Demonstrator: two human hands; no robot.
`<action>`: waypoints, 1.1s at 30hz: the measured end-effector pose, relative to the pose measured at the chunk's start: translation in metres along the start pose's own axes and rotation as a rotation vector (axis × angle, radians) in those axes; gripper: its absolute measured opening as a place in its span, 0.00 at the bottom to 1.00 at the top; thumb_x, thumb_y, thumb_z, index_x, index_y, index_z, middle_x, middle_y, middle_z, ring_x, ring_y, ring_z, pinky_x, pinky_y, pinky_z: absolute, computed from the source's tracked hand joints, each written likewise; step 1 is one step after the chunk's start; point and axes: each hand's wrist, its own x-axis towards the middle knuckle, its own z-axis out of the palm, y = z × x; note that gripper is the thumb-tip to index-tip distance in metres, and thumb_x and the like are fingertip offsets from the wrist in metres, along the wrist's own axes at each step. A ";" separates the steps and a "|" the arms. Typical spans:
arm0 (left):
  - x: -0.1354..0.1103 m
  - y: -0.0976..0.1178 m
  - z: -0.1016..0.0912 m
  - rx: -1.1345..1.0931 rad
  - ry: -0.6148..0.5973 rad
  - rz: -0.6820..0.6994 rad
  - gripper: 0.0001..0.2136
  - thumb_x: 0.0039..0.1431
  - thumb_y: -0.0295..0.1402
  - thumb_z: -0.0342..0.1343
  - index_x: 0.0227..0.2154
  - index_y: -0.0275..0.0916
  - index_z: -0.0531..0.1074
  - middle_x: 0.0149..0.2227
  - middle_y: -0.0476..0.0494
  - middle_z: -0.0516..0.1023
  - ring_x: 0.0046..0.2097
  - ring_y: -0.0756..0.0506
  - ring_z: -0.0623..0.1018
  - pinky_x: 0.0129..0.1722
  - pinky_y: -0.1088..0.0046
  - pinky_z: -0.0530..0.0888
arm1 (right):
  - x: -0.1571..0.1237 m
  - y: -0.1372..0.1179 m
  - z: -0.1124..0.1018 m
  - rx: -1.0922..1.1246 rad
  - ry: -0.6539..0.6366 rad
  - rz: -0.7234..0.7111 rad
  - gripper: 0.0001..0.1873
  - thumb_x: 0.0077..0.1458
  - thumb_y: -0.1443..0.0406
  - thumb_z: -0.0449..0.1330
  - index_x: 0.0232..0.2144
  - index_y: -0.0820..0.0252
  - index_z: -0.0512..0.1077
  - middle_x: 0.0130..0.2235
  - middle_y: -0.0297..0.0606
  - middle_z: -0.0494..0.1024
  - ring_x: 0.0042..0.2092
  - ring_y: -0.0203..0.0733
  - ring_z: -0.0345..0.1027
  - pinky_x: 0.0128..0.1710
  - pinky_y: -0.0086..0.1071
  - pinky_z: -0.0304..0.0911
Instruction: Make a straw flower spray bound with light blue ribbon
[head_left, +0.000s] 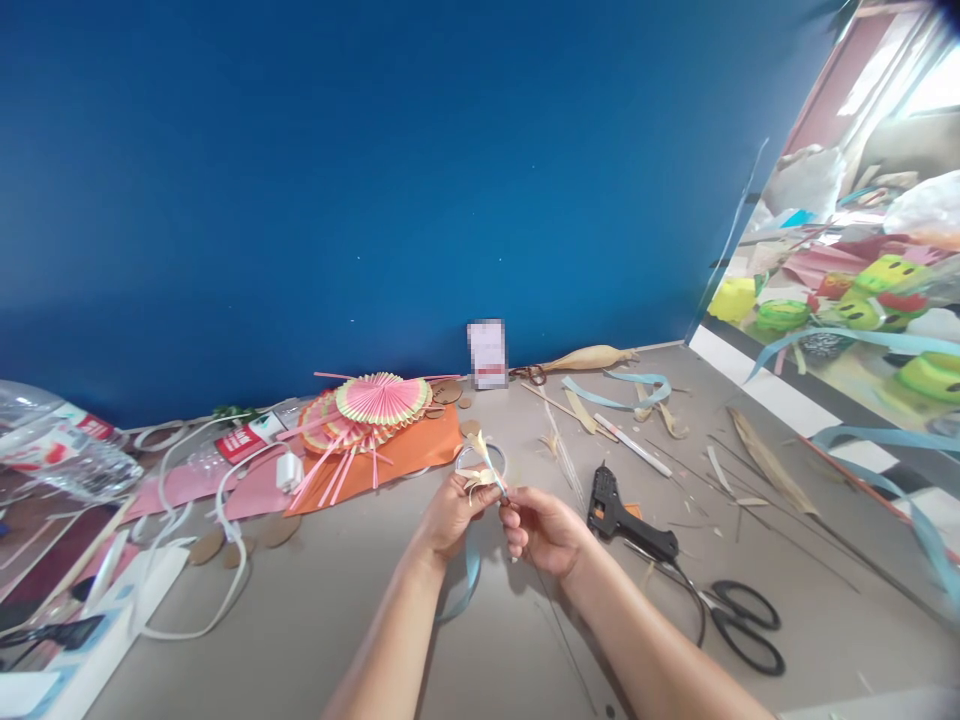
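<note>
Both hands meet over the table around a small flower (pixel 480 478) of pale, dry husk-like strips. My left hand (pixel 444 522) is closed, pinching the flower near its base. Fingers curled, my right hand (pixel 553 532) grips the stem end just beside the left fingertips. A bit of light blue shows between the hands, and a light blue ribbon (pixel 471 572) hangs below them; whether the two join is hidden. Beneath the right hand runs a thin dark wire (pixel 561 625); I cannot tell if it is held. A roll of tape (pixel 491 457) lies just behind the flower.
Right of my hands are a black glue gun (pixel 634 522), black-handled scissors (pixel 748 628), a white pen (pixel 634 446) and husk scraps. Pink paper fans (pixel 382 400), a white cable (pixel 225 500), a power strip (pixel 124 635) and plastic bottles (pixel 67 440) lie left. A blue panel (pixel 450 180) stands behind.
</note>
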 end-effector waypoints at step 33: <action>0.008 -0.014 0.013 -0.356 0.234 -0.155 0.10 0.35 0.30 0.61 0.20 0.34 0.66 0.16 0.56 0.59 0.18 0.59 0.57 0.15 0.84 0.48 | 0.016 0.019 0.003 -0.367 0.359 -0.626 0.13 0.45 0.59 0.58 0.21 0.61 0.60 0.13 0.25 0.63 0.13 0.27 0.56 0.13 0.21 0.51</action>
